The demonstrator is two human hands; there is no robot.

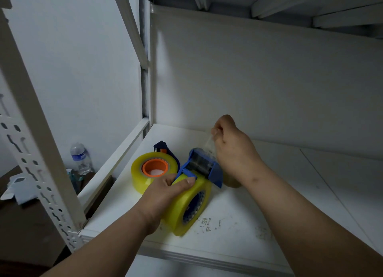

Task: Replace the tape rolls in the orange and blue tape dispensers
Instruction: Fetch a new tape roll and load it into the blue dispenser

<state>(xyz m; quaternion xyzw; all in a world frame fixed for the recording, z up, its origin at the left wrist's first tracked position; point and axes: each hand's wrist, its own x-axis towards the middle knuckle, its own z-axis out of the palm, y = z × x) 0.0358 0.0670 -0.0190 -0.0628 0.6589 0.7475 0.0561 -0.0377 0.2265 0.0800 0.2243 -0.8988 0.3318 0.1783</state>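
On the white shelf [238, 214] stands the blue tape dispenser [204, 168] with a yellowish tape roll [186, 206] mounted in it. My left hand [165, 194] grips that roll from the left, thumb on top near the dispenser's front. My right hand [232, 148] pinches the clear tape end above the dispenser's cutter and holds it up. Behind and left lies a second yellowish roll on the orange dispenser [154, 169], its orange hub facing up, with a dark blue part behind it. Another roll [232, 183] is mostly hidden under my right wrist.
The shelf sits in a white metal rack with a perforated post [41, 173] at the left. A water bottle [79, 158] stands on the floor beyond the rack. The shelf's right half holds nothing I can see; smudges mark its front.
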